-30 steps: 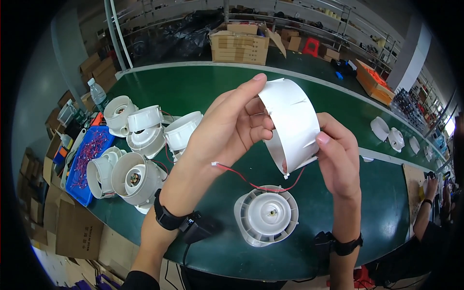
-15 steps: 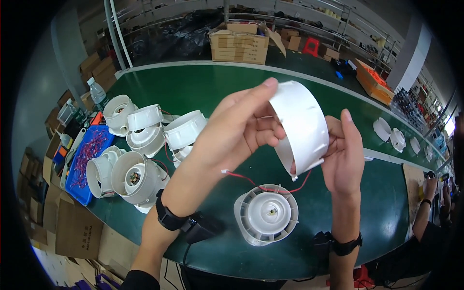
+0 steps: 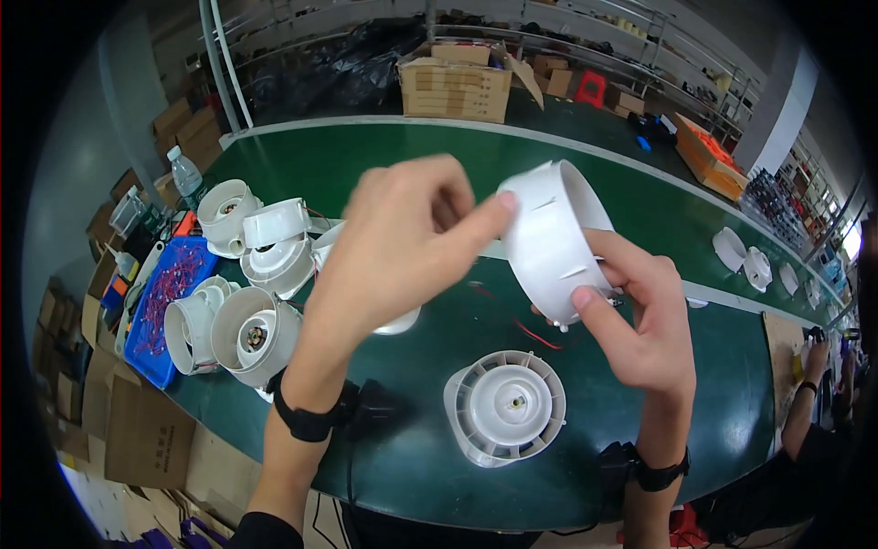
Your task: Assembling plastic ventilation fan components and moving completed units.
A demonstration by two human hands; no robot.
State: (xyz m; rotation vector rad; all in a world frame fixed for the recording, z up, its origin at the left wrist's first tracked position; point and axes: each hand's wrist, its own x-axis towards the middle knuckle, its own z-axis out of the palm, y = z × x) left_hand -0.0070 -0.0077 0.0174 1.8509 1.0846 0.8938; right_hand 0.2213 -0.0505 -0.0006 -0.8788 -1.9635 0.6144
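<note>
While the right hand (image 3: 646,322) grips the ring (image 3: 546,240), the loose left hand (image 3: 402,240) touches its left edge.

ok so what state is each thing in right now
white ring, held tilted
right hand, gripping the ring
left hand, blurred, fingers curled, thumb at the ring
red wire, loose below the ring, partly blurred
finned white part, on the table, open slots up
blue tray, holding red wires
bottle, upright
</note>
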